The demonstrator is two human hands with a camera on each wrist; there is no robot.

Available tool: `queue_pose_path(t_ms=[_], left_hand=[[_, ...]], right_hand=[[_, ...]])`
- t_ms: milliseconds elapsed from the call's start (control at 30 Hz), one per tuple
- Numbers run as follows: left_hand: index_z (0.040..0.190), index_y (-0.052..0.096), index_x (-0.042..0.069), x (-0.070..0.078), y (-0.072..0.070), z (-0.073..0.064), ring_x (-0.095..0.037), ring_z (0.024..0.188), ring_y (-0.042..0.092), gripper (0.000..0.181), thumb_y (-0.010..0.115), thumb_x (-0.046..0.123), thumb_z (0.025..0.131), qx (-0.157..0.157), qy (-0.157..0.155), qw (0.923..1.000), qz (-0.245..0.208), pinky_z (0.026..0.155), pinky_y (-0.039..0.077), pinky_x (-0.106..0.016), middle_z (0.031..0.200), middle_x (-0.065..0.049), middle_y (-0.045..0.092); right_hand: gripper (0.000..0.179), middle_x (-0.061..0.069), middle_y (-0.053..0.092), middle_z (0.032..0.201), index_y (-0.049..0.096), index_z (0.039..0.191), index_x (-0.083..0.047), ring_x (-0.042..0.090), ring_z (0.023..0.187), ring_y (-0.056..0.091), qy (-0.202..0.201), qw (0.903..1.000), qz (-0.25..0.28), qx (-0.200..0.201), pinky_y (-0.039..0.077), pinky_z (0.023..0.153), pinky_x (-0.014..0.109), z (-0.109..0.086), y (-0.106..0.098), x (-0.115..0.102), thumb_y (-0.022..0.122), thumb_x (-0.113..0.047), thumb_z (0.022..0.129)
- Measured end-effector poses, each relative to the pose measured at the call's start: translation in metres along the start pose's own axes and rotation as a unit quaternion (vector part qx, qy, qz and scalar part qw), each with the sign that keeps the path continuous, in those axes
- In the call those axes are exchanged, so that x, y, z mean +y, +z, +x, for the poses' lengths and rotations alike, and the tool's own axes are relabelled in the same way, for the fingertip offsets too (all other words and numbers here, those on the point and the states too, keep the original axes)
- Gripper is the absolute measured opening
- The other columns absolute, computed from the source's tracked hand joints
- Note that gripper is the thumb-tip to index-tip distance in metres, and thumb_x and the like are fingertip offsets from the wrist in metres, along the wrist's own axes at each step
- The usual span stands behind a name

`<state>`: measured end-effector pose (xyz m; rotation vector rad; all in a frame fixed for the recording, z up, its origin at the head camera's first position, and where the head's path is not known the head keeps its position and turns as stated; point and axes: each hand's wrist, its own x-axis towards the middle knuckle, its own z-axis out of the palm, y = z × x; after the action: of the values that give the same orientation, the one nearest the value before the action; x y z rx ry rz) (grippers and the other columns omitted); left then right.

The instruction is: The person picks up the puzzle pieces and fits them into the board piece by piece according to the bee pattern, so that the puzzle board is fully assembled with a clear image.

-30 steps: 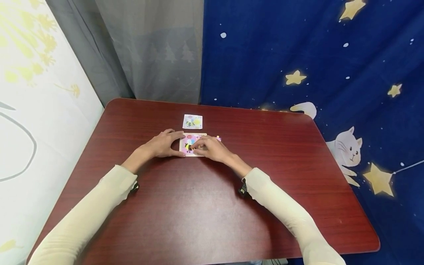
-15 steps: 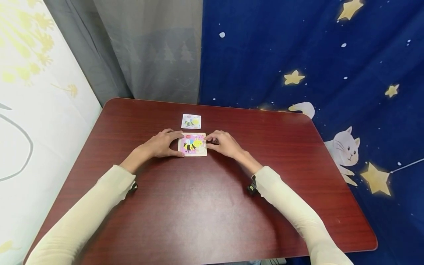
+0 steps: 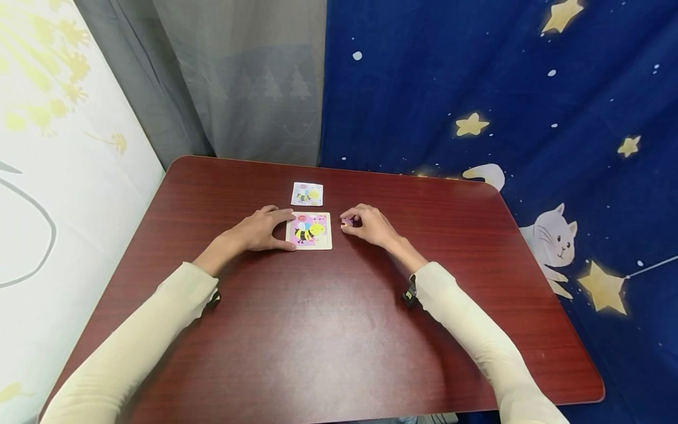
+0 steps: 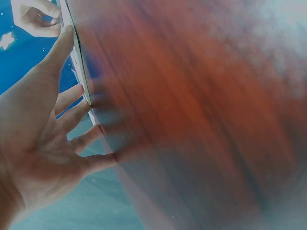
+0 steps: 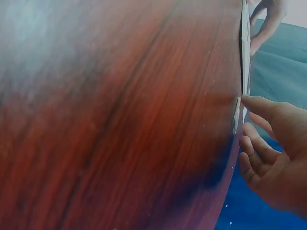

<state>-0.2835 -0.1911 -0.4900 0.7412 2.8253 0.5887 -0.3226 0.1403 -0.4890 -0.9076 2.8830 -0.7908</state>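
A small square jigsaw puzzle board point(image 3: 319, 243) with a pale frame and a yellow-and-black bee picture lies flat on the table. My left hand point(image 3: 258, 230) rests at its left side, thumb on the near left corner and forefinger on the far left corner. In the left wrist view, the fingers point(image 4: 74, 115) are spread and fairly straight. Just right of the board, my right hand point(image 3: 373, 225) pinches a small purple puzzle piece point(image 3: 347, 223) between thumb and forefinger. The piece's printed face is partly hidden by the fingers. In the right wrist view the board point(image 5: 246, 57) appears edge-on.
Behind the board lies a picture card point(image 3: 307, 194) with the same bee design. The reddish-brown table point(image 3: 318, 330) has rounded corners. A grey curtain point(image 3: 254, 88) and a blue star-patterned curtain point(image 3: 413, 88) hang beyond its far edge.
My right hand has moved right, from over the board to the loose purple piece, and its fingers have come around that piece. The left hand and the board stay in place.
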Motion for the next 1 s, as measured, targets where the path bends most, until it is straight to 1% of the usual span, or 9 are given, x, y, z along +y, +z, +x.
queue_pose_path(t_ms=[167, 300, 500, 767, 1000], left_hand=[[0.154, 0.051, 0.016, 0.0000, -0.0001, -0.0004, -0.041, 0.150, 0.031, 0.089, 0.082, 0.059, 0.083, -0.001, -0.001, 1.0000, -0.002, 0.109, 0.037, -0.068, 0.162, -0.009, 0.042], [0.154, 0.051, 0.017, 0.0005, -0.0003, -0.0009, -0.041, 0.150, 0.031, 0.089, 0.083, 0.059, 0.083, -0.003, -0.003, 1.0000, -0.005, 0.109, 0.037, -0.068, 0.162, -0.009, 0.042], [0.155, 0.050, 0.017, 0.0010, -0.0009, -0.0013, -0.040, 0.150, 0.031, 0.089, 0.082, 0.058, 0.083, -0.003, -0.003, 1.0000, -0.006, 0.109, 0.037, -0.068, 0.162, -0.009, 0.042], [0.154, 0.051, 0.017, 0.0015, -0.0012, -0.0013, -0.040, 0.150, 0.031, 0.088, 0.082, 0.059, 0.083, -0.003, -0.001, 1.0000, -0.006, 0.109, 0.037, -0.067, 0.162, -0.008, 0.043], [0.154, 0.051, 0.017, 0.0004, -0.0003, -0.0008, -0.041, 0.150, 0.031, 0.088, 0.082, 0.058, 0.083, -0.001, -0.001, 1.0000, -0.005, 0.108, 0.037, -0.068, 0.161, -0.009, 0.043]], right_hand=[[0.032, 0.004, 0.071, 0.109, 0.078, 0.121, -0.013, 0.020, 0.098, 0.061, 0.014, 0.9999, -0.007, -0.003, 0.051, 0.085, 0.036, -0.0016, -0.0021, 0.0039, 0.083, -0.022, 0.091], [0.031, 0.004, 0.070, 0.110, 0.078, 0.122, -0.016, 0.019, 0.098, 0.061, 0.026, 0.9995, -0.015, -0.014, 0.051, 0.084, 0.036, -0.0016, -0.0024, 0.0056, 0.082, -0.024, 0.092], [0.031, 0.005, 0.068, 0.112, 0.078, 0.124, -0.018, 0.019, 0.098, 0.062, 0.036, 0.9986, -0.019, -0.033, 0.051, 0.086, 0.035, -0.0003, -0.0028, 0.0049, 0.080, -0.025, 0.094], [0.030, 0.007, 0.068, 0.113, 0.077, 0.125, -0.017, 0.019, 0.100, 0.062, 0.026, 0.9983, -0.024, -0.046, 0.052, 0.090, 0.035, -0.0007, -0.0040, 0.0028, 0.078, -0.024, 0.096], [0.029, 0.005, 0.068, 0.111, 0.078, 0.124, -0.017, 0.018, 0.097, 0.062, 0.014, 0.9989, 0.000, -0.046, 0.051, 0.087, 0.034, -0.0038, -0.0028, 0.0012, 0.079, -0.024, 0.095]])
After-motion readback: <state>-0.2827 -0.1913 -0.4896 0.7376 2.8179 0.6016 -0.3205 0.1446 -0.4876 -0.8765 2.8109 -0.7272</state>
